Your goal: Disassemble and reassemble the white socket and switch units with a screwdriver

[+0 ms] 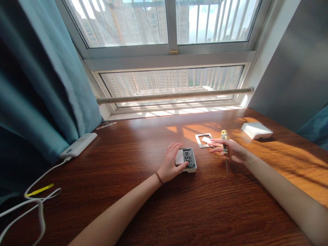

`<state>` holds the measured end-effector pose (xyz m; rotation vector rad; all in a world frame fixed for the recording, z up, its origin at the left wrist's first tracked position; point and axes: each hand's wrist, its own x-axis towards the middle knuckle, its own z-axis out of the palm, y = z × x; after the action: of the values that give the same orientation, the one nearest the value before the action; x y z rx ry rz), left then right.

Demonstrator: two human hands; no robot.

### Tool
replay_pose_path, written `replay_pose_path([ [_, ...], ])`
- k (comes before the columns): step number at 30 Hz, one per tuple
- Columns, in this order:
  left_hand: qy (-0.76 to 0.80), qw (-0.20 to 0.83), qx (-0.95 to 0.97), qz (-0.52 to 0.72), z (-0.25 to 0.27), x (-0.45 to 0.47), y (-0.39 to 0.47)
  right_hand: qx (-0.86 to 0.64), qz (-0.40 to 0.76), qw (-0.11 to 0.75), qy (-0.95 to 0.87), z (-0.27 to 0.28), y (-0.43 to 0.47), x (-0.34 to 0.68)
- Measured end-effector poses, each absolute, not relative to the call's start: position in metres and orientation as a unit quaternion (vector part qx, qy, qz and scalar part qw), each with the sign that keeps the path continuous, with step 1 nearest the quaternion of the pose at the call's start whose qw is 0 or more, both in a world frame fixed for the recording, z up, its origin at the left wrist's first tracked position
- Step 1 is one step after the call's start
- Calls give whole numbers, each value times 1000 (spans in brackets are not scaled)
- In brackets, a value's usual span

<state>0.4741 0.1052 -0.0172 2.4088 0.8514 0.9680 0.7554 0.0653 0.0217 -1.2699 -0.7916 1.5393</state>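
Note:
My left hand (171, 162) grips a wall switch (189, 157) lying on the wooden table, fingers over its left and far side and thumb along its near side. A white panel covers the switch's left half, while its dark inner part shows on the right. In my right hand (235, 151) is a screwdriver (224, 136) with a yellowish-grey handle, its thin shaft pointing down. The stretched fingers of that hand reach a small white plate (206, 139), but I cannot tell whether they touch it. That plate lies within a white square frame (198, 140).
A white box-like piece (257, 130) sits at the right on the table (143, 205). On the left are a white power bank (80, 144) with a white cable (42, 177) and a yellow strip (40, 190). A blue curtain (74, 85) hangs beside the window.

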Motion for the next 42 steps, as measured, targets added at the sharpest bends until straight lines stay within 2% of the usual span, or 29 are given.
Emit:
replay_pose_path([
  [7,308,213,861,344,-15,474,104,-503,661,468,-303,27,100,740],
  [15,286,228,865,343,-15,471,106,-496,637,508,-302,22,110,735],
  [18,265,262,872,319,-12,465,112,-486,609,548,-304,28,102,730],
  [22,246,320,878,258,-6,455,121,-465,499,652,-332,31,81,714],
  [24,239,335,878,244,-5,452,124,-458,476,665,-347,28,68,706],
  [28,235,343,874,251,-7,454,124,-448,461,661,-386,15,46,696],
  [38,249,332,869,270,-9,456,119,-505,421,562,-503,20,32,685],
  [42,255,347,861,270,-9,455,119,-480,459,592,-457,9,34,684],
])
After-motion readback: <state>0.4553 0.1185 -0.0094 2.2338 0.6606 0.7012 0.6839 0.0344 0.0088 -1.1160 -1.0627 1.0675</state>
